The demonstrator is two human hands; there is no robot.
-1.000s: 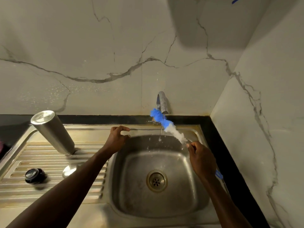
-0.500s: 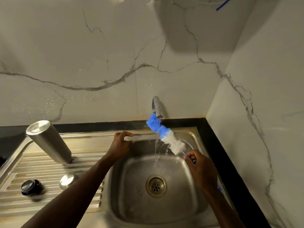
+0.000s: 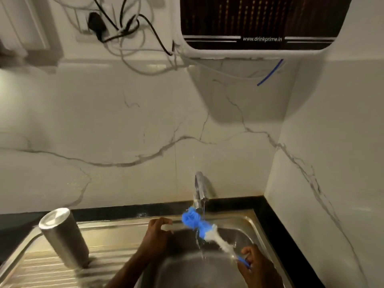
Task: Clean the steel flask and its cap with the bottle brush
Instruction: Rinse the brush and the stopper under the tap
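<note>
Gripping bottle brush [image 3: 204, 231] under tap [image 3: 200, 189], right hand [image 3: 256, 267] clamped, left hand [image 3: 156, 233] loosely curled, empty, view now tilted upward.

I read this as home kitchen: steel sink [image 3: 234, 222] with ribbed drainboard [image 3: 41, 267], tap [image 3: 200, 187] running, black counter [image 3: 276, 221] edge, marble-look wall [image 3: 124, 132], wall-mounted water purifier [image 3: 259, 23] marked drinkprime, plug and cables [image 3: 124, 28] beside it.

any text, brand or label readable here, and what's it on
"www.drinkprime.in": white print along the lower front of the dark-panelled water purifier on the wall.
Steel flask, bottle brush and tap: no markings show.
Nothing else is readable.
</note>
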